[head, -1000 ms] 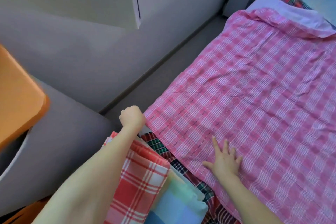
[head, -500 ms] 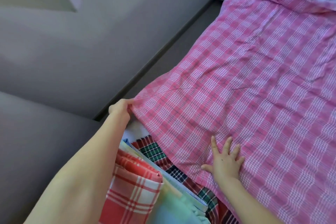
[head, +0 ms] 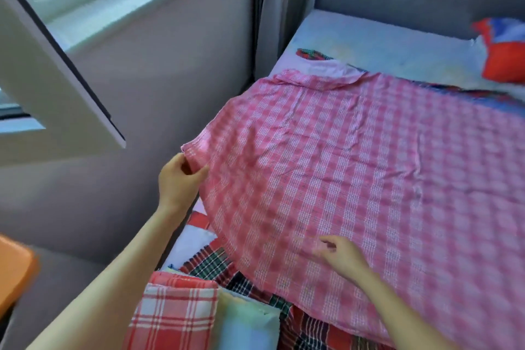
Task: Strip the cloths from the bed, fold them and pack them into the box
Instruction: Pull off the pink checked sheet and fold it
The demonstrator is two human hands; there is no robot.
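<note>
A pink checked cloth (head: 355, 167) covers most of the bed. My left hand (head: 179, 179) pinches its near left corner and holds it raised off the bed. My right hand (head: 341, 257) hovers blurred over the cloth's near edge with fingers loosely curled; whether it grips the fabric I cannot tell. Under the pink cloth lies a dark red and green tartan cloth (head: 227, 267). At the bottom edge lie a folded red and white checked cloth (head: 173, 312) and a folded pale green and blue cloth (head: 247, 324). No box is in view.
A grey wall (head: 142, 88) runs along the bed's left side, with an open window sash (head: 56, 79) jutting out above. A red and blue bundle (head: 505, 48) lies at the bed's far right on the pale sheet (head: 383, 42). An orange object (head: 14, 273) shows at the left edge.
My left hand has lifted the pink cloth's corner up and away from the bed. My right hand has come off the cloth, its fingers now curling. The view has tilted upward.
</note>
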